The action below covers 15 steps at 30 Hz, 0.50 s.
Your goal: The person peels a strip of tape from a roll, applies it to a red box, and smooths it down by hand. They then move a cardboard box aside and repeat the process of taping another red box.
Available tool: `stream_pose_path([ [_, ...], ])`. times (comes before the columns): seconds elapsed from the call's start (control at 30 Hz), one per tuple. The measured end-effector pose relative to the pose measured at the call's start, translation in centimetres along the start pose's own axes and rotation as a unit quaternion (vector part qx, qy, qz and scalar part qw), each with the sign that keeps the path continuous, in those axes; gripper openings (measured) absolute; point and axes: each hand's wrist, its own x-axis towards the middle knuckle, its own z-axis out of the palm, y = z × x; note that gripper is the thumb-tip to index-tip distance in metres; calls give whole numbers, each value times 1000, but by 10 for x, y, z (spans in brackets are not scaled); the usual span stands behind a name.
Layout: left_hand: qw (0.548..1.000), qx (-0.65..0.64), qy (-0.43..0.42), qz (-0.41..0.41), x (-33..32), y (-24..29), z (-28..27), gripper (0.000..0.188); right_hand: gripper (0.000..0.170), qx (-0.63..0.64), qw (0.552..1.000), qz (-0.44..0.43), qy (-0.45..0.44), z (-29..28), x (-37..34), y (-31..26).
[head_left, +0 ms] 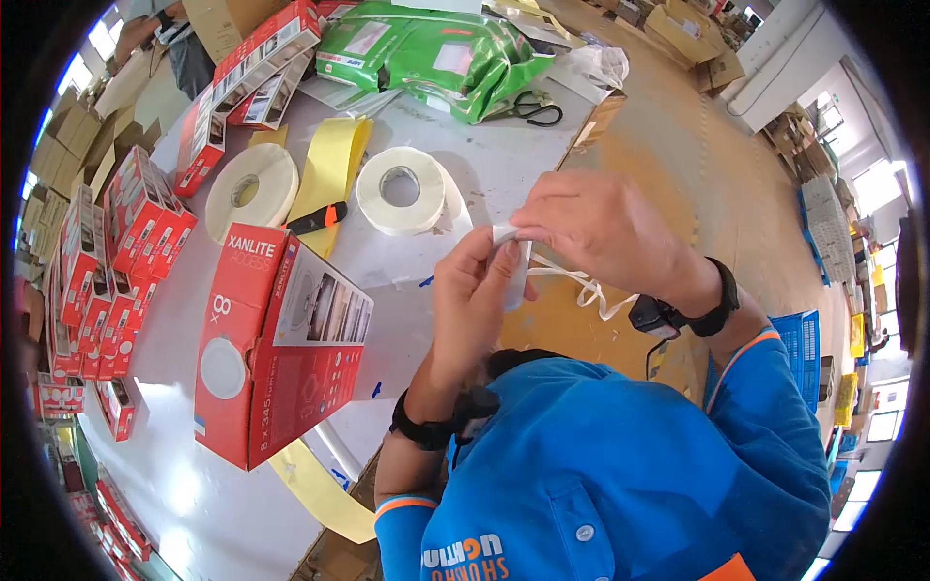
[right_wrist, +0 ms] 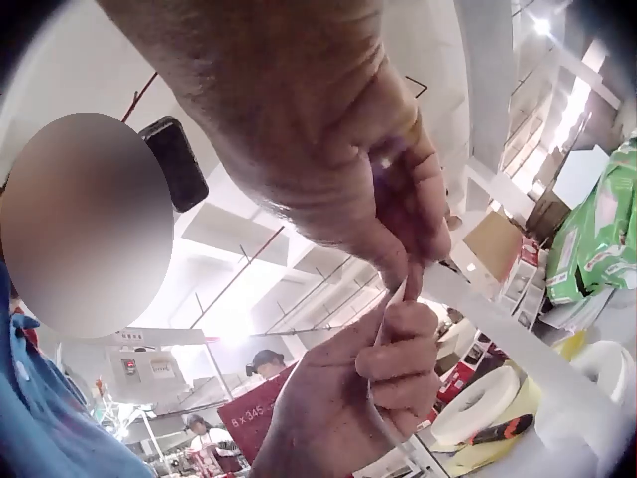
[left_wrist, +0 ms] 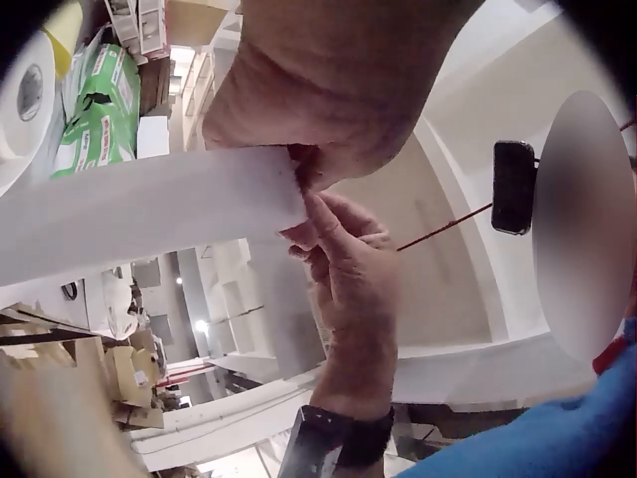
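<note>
A white strip (head_left: pixel 513 276) (left_wrist: pixel 149 204) (right_wrist: pixel 508 334) is held between the two hands at its end. My left hand (head_left: pixel 470 300) (left_wrist: pixel 318 85) (right_wrist: pixel 348 388) grips it with the thumb on top and the fingers curled behind. Thumb and index finger of my right hand (head_left: pixel 601 228) (left_wrist: pixel 353 269) (right_wrist: pixel 328 149) pinch the strip's upper end, close against the left fingertips. Left of the hands, a white roll (head_left: pixel 400 191) lies on the table, with part of a white band trailing off it towards them.
A red XANLITE box (head_left: pixel 257 363) stands left of my left arm. Behind it are an orange-black cutter (head_left: pixel 318 218), a second white roll (head_left: pixel 254 192) and a yellow strip (head_left: pixel 334 165). Green bags (head_left: pixel 436 58) and black scissors (head_left: pixel 536 108) lie farther back. Several red boxes (head_left: pixel 145 218) stand left.
</note>
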Motion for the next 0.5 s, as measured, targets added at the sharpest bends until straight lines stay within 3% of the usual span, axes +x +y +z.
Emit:
stream_pose_path([
  [0.1,998,60,-2,20,-3,-1,-4,16,10,7,999,-38,6,11,-1,12],
  [0.2,996,74,6,57,-4,-7,-6,16,10,99,995,18,17,12,5,11],
  [0.5,1000,-9,17,-4,-13,6,-13,17,10,237,968,56,-57,12,22,19],
])
